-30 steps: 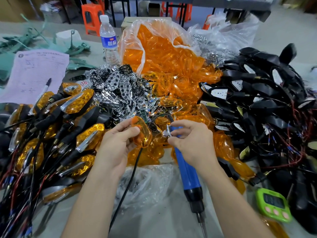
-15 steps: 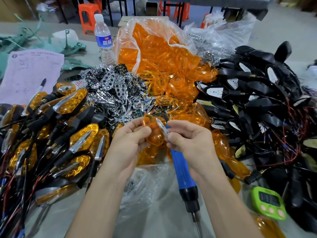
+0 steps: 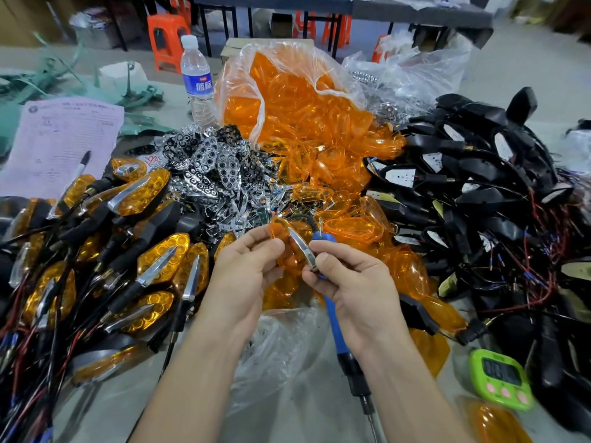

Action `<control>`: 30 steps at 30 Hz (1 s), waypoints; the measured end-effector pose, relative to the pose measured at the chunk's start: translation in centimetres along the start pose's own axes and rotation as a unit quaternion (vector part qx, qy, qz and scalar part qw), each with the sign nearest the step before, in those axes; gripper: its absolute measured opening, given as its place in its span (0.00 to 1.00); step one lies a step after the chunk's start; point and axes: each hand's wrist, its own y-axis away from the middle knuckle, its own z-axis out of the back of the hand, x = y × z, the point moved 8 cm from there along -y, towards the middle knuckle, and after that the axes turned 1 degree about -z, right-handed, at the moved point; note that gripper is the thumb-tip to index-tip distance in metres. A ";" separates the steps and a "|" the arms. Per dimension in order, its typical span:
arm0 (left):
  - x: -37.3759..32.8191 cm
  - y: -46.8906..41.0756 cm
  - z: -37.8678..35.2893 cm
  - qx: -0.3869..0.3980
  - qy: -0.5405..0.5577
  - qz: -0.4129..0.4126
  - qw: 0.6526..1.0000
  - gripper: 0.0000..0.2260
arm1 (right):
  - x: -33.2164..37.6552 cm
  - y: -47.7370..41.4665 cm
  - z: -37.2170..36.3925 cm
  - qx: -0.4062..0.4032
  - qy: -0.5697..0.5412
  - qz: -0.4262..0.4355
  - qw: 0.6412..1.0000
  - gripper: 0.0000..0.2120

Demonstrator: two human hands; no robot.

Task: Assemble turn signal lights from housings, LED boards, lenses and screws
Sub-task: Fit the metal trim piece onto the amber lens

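In frame middle, my left hand [image 3: 246, 266] pinched orange lens [image 3: 280, 230], right hand [image 3: 351, 282] pinched shiny strip [image 3: 302, 249]; strip might slip if pinch went weak.

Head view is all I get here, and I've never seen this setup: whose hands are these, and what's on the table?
No machine: a person's bare hands, filmed by a head-worn camera looking down. The left hand pinches an orange lens; the right hand pinches a chrome strip against it, a blue screwdriver passing under its palm. On the table: finished lights at left, chrome reflectors and a bag of orange lenses in the middle, black housings at right, a green timer nearby.
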 end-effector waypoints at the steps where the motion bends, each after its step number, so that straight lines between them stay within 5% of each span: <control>1: -0.1 0.0 -0.1 0.008 -0.002 -0.002 1.000 0.09 | 0.0 0.1 0.1 -0.005 -0.002 -0.002 1.000 0.10; 9: -1.1 0.3 0.0 0.010 -0.025 -0.023 0.999 0.02 | 0.6 0.7 -0.5 -0.023 0.018 0.032 0.999 0.13; 13: -1.7 0.5 -0.6 -0.015 -0.055 -0.041 0.998 0.16 | 0.0 1.4 -1.0 -0.014 0.008 0.044 0.999 0.14; 19: -1.6 0.8 -1.0 -0.062 -0.049 -0.071 0.994 0.09 | -0.5 2.2 -0.3 -0.044 0.004 0.058 0.997 0.13; 22: -1.1 1.0 -1.0 -0.077 -0.030 -0.067 0.994 0.05 | 0.5 2.7 0.2 -0.068 0.103 0.113 0.986 0.11; 26: -0.6 1.0 -1.0 -0.091 -0.037 -0.063 0.993 0.07 | 1.6 3.4 0.2 -0.145 0.283 0.192 0.928 0.13; 30: -0.6 0.6 -0.5 -0.097 -0.046 -0.059 0.993 0.09 | 0.8 3.6 -0.2 -0.154 0.297 0.208 0.919 0.10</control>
